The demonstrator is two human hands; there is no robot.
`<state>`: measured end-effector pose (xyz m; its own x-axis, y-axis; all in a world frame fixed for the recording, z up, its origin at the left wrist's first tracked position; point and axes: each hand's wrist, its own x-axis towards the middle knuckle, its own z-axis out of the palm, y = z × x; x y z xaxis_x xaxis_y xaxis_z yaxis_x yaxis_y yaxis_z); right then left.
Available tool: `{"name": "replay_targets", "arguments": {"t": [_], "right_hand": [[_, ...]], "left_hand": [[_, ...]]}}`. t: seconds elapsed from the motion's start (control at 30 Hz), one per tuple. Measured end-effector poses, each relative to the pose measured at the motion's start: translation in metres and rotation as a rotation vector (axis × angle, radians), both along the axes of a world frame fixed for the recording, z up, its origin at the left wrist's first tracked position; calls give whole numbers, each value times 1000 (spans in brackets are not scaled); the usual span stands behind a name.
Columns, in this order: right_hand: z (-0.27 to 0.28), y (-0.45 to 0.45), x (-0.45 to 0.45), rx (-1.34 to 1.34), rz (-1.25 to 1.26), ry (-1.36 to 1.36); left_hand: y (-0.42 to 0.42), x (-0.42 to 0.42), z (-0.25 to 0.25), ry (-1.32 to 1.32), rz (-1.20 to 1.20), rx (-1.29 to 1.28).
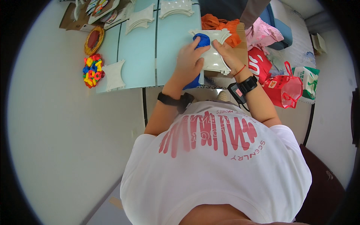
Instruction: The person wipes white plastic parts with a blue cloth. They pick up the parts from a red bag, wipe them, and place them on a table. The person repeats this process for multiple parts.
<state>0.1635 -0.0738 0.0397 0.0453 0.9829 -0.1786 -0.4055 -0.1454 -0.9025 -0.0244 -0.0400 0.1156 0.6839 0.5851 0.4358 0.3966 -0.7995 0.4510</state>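
Observation:
My right hand grips the right side of a white plastic panel with curved-in sides, its thumb on the top face. A blue cloth is bunched under the fingers of my left hand, pressed on the panel's upper left part. More blue cloth hangs below my left wrist at the table edge. Similar white panels lie on the light blue table: one at the near left, a stack at the far side and another stack left of it.
Under the panel stands a cardboard box with orange cloth. Colourful plastic pieces and a yellow-rimmed round basket sit at the left edge. Right are a red gift bag, a green-white bag and pink cloth.

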Motion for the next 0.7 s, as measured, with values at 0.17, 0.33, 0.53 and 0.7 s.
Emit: {"name": "replay_targets", "arguments": {"t": [0.17,0.33,0.53,0.7], "right_hand": [[-22,15,-5,18,-171,45],[-21,12,4,15,-148,20],[-14,8,-8,-19,-156,85],[-50,11,2,-11,-135,-103]], "left_hand": [[31,-28,9,-142,75,35],[60,-37,72,-396,251,161],[86,-71,-17,51,354,-154],[62,-45,-71,382,625,80]]}}
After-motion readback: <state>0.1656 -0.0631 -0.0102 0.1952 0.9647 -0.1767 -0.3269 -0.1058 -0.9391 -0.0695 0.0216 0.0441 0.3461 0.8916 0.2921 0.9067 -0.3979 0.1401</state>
